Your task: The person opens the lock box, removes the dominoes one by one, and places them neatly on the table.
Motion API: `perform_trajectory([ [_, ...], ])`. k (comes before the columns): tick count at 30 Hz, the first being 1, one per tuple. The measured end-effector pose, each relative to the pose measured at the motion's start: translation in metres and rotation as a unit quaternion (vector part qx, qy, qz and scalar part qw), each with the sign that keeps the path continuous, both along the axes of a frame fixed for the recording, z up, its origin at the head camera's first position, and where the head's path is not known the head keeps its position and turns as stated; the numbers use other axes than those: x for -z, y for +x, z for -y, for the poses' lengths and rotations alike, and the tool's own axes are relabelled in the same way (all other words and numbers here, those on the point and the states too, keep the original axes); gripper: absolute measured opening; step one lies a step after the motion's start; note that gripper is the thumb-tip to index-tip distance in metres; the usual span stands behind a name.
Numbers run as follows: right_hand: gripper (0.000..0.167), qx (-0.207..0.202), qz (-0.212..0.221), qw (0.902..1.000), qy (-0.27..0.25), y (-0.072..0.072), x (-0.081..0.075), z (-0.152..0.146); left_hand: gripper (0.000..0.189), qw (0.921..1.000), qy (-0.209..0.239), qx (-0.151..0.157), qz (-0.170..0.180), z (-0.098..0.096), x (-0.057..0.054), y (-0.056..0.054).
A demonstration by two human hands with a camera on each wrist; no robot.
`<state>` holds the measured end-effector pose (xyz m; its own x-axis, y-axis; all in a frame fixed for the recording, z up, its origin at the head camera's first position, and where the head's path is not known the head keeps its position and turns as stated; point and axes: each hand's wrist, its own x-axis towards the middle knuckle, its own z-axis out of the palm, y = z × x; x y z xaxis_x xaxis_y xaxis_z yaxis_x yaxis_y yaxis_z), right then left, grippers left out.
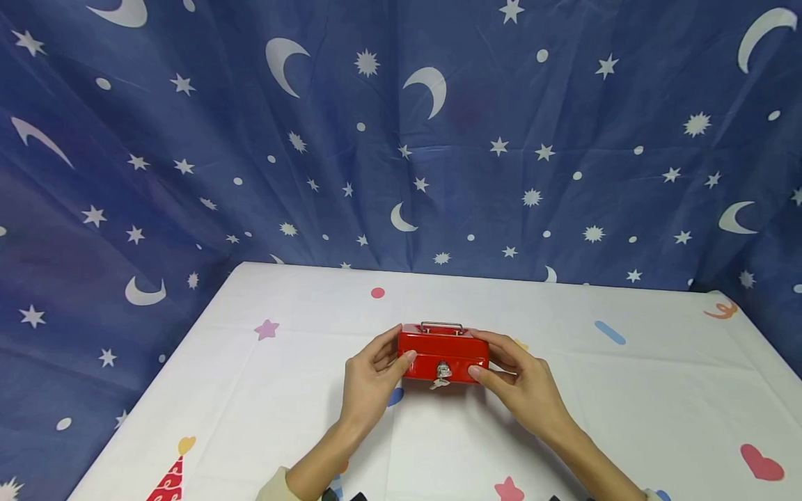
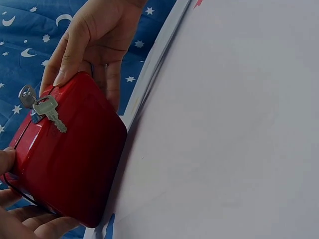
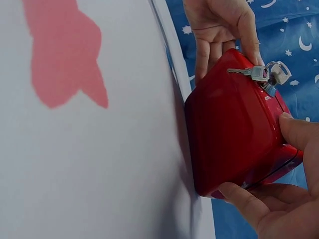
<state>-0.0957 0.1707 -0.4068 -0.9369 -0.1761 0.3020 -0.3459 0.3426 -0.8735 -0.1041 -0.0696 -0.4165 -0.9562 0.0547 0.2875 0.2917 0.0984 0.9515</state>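
Observation:
Between both hands is a small red metal cash box (image 1: 443, 344), its lid down and a thin wire handle (image 1: 442, 325) on top. Keys (image 2: 48, 110) hang from the lock on its front. My left hand (image 1: 370, 386) grips the box's left end, thumb on the front face and fingers behind. At the right end my right hand (image 1: 529, 390) holds it the same way, its thumb (image 3: 294, 130) on the front near the lid seam. In both wrist views the smooth red underside (image 3: 229, 129) shows, tilted up off the white tablecloth.
A white tablecloth (image 1: 301, 431) printed with coloured shapes covers the table. Behind its far edge hangs a dark blue curtain (image 1: 464, 181) with white moons and stars. A shadow of the hands falls on the cloth under the box.

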Motion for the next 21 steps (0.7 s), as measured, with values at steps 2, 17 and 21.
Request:
perform_trajectory([
  [2,0.052,-0.004,-0.003,1.0,-0.008,-0.001,0.001,0.0,0.052,1.0,0.003,0.0,0.001,0.0,0.001,-0.001],
  [17,0.053,0.014,-0.05,0.9985,0.018,-0.001,0.006,0.0,0.052,0.9996,0.024,0.013,-0.01,0.001,0.007,-0.005],
  [21,0.053,0.013,-0.064,0.9976,0.023,-0.002,0.008,0.0,0.051,0.9991,0.034,0.023,-0.003,0.0,-0.004,0.0],
])
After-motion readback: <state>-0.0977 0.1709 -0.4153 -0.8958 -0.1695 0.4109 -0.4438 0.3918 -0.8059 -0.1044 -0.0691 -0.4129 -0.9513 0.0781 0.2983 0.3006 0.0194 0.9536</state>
